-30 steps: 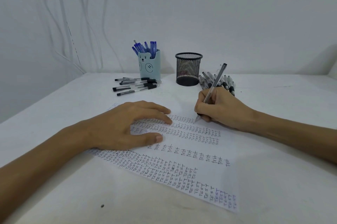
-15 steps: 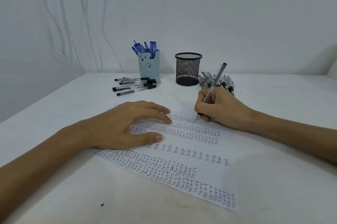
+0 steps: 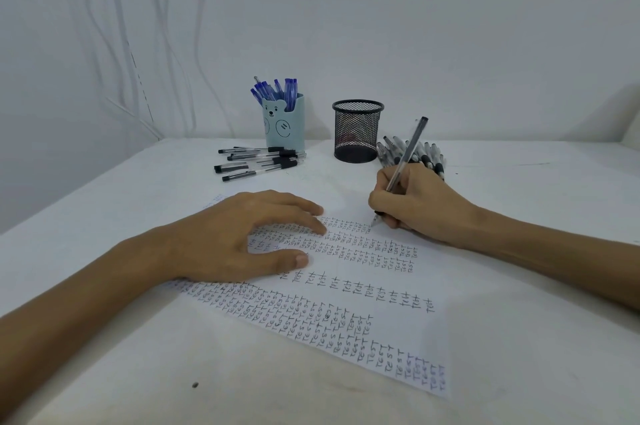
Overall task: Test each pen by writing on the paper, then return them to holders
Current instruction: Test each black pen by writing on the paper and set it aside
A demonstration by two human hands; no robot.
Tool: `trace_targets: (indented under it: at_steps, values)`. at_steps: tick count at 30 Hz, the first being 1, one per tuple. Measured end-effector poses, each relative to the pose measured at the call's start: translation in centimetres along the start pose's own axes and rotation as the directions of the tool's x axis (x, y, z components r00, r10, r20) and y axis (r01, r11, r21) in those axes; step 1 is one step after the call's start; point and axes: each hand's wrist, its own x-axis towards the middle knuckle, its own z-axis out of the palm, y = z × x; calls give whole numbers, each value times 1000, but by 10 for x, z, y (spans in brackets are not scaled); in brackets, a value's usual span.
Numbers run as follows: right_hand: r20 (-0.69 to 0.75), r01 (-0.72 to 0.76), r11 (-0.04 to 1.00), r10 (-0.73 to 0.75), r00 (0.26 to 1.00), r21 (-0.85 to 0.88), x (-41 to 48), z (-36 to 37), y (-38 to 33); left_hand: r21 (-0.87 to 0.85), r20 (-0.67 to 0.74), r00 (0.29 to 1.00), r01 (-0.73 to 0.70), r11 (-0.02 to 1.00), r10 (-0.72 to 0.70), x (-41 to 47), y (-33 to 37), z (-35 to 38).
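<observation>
A white sheet of paper point(image 3: 408, 327) covered in rows of the word TEST lies on the table. My left hand point(image 3: 239, 234) rests flat on its upper left part, fingers spread. My right hand point(image 3: 415, 199) grips a clear pen point(image 3: 408, 147) with a dark end, its tip touching the paper at the end of the top row. A light-blue bear holder point(image 3: 284, 127) stands at the back with several blue-capped pens. Beside it stands a black mesh holder point(image 3: 357, 130) with no pens showing above its rim.
Several black-capped pens point(image 3: 259, 161) lie loose in front of the bear holder. Another heap of pens point(image 3: 426, 154) lies right of the mesh holder, partly behind my right hand. White cables point(image 3: 166, 44) hang down the wall at the left. A dark speck point(image 3: 195, 385) marks the near table.
The pen tip has shifted very slightly along the top row of writing. My left hand stays in place on the paper.
</observation>
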Motion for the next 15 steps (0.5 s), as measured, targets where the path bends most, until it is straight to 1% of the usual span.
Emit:
trace_targets:
  at_steps: [1,2,3,5,7,9,12,15]
  values:
    - [-14,-10,1000,10,1000,5,0,0,0,-6,0,1000,7,1000,-7,0,0,0]
    - [-32,-30,999,32,999,45,0,0,0,-14,-3,1000,18,1000,-18,0,0,0]
    - [-46,-61,990,67,997,129,1,-1,-1,-17,-13,999,32,999,-32,0,-1,0]
    - [-36,-131,938,151,988,322,4,-3,-1,8,-57,997,56,998,-55,0,-6,0]
    - [-10,-168,887,191,982,429,6,-4,0,47,-118,988,108,993,-102,-1,-13,-1]
    - [3,-148,881,165,986,448,8,-4,4,83,-168,971,185,979,-169,-3,-24,-4]
    - [28,-74,901,68,997,428,6,-3,6,127,-194,939,310,942,-283,-8,-40,-10]
    - [34,-59,885,49,998,461,5,-5,6,131,-201,917,373,918,-344,-13,-52,-11]
